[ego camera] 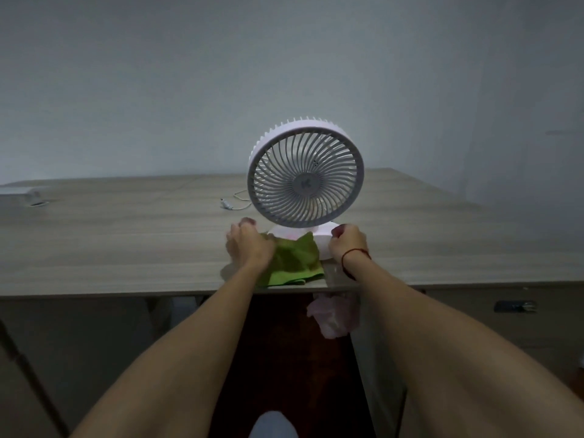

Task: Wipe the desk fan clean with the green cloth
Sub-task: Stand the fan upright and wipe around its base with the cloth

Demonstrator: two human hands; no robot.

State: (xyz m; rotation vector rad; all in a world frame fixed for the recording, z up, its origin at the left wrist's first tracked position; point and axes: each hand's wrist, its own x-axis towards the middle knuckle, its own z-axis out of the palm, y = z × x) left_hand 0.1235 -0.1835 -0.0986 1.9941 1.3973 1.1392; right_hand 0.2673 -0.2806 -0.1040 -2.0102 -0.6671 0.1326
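Observation:
A white desk fan with a round spiral grille stands upright on a wooden desk, near its front edge. The green cloth lies crumpled against the front of the fan's round base and spreads to the desk edge. My left hand rests on the cloth's left side, fingers bent over it. My right hand grips the right side of the fan's base; a red string circles that wrist.
A white cable with a plug lies on the desk left of the fan. A white device sits at the far left. A pale plastic bag hangs under the desk edge. A drawer handle is at right.

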